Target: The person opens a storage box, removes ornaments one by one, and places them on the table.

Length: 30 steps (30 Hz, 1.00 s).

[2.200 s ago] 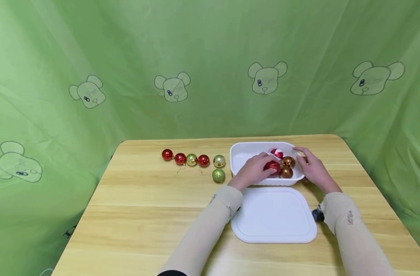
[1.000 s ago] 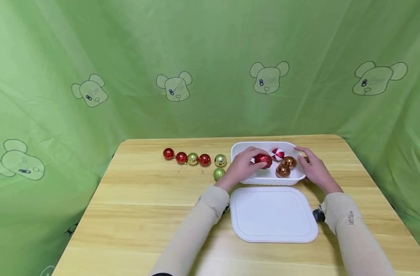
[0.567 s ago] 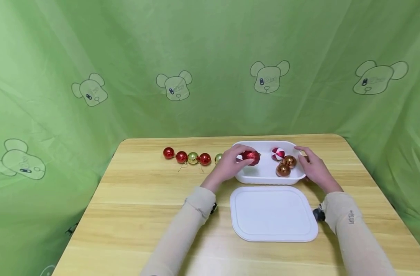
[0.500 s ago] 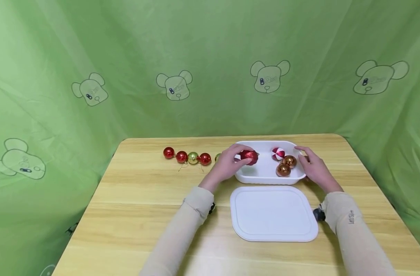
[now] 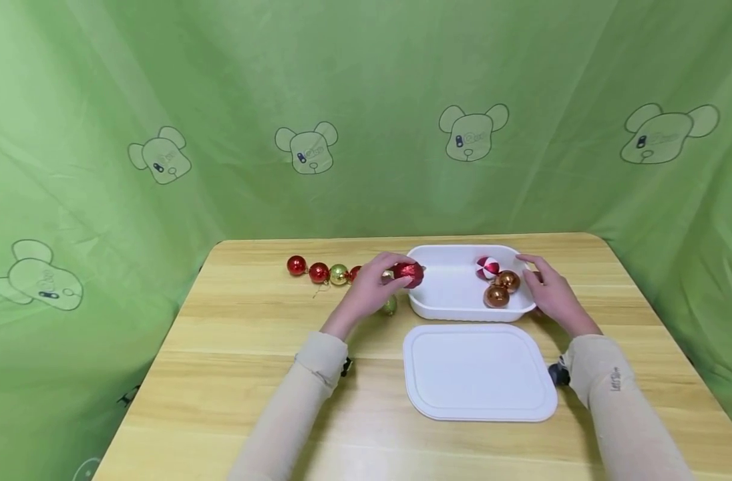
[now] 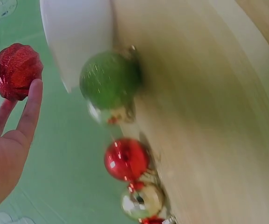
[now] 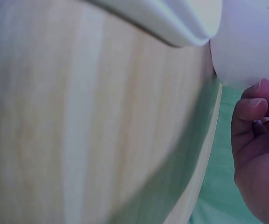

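Observation:
My left hand (image 5: 369, 294) pinches a ribbed, glittery red Christmas ball (image 5: 409, 274) between thumb and fingers, at the left rim of a white plastic box (image 5: 468, 314). In the left wrist view the red ball (image 6: 18, 72) sits at the fingertips, raised above the other baubles. At the box's right end, my right hand (image 5: 555, 297) grips the rim, its curled fingers (image 7: 251, 109) showing against the outer wall. Inside lie a red-and-white Christmas ball (image 5: 487, 268) and two shiny copper balls (image 5: 496, 296). A glittery green ball (image 5: 391, 306) is partly hidden behind the left hand.
Left of the box, a row holds red balls (image 5: 296, 265) and a gold-green ball (image 5: 338, 274), its right end covered by the left hand. A white lid (image 5: 480, 374) lies flat in front of the box. Green curtains (image 5: 366, 187) surround the wooden table (image 5: 222, 387).
My left hand has lifted the red ball from beside the copper ones and carried it left to the box's left rim. The right hand has stayed at the right end.

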### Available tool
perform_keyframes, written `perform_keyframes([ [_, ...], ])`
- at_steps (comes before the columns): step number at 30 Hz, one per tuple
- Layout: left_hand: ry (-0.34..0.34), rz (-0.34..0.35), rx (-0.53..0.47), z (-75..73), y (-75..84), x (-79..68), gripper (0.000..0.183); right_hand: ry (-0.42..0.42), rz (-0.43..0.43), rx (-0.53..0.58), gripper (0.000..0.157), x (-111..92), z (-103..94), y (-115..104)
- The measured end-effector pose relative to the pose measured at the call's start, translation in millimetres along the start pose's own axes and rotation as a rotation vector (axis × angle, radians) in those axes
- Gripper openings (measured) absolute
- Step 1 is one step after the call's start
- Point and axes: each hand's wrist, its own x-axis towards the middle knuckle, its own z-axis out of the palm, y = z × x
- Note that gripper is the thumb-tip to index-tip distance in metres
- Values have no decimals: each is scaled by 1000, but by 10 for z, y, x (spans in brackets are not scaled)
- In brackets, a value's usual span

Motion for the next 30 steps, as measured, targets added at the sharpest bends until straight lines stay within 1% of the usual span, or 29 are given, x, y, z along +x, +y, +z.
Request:
perform_keyframes([
  [7, 26, -13, 44, -174, -133, -121, 36, 1, 4, 0, 57, 8, -4, -4],
  [10, 42, -32, 84, -241, -187, -192, 37, 7, 4, -4, 57, 11, -3, 4],
  [13, 59, -52, 103, -298, -243, -255, 36, 12, -7, -7, 57, 9, 0, 5],
  [15, 67, -63, 109, -328, -285, -300, 35, 14, -14, -7, 57, 7, 2, 6],
  [21, 76, -99, 79, -413, -395, -422, 35, 19, -17, -3, 57, 6, 3, 14],
  [25, 78, -117, 74, -462, -450, -470, 37, 26, -18, -8, 56, 10, 0, 20],
  [30, 67, -121, 104, -505, -526, -510, 40, 27, -18, -8, 56, 4, 11, 8],
])
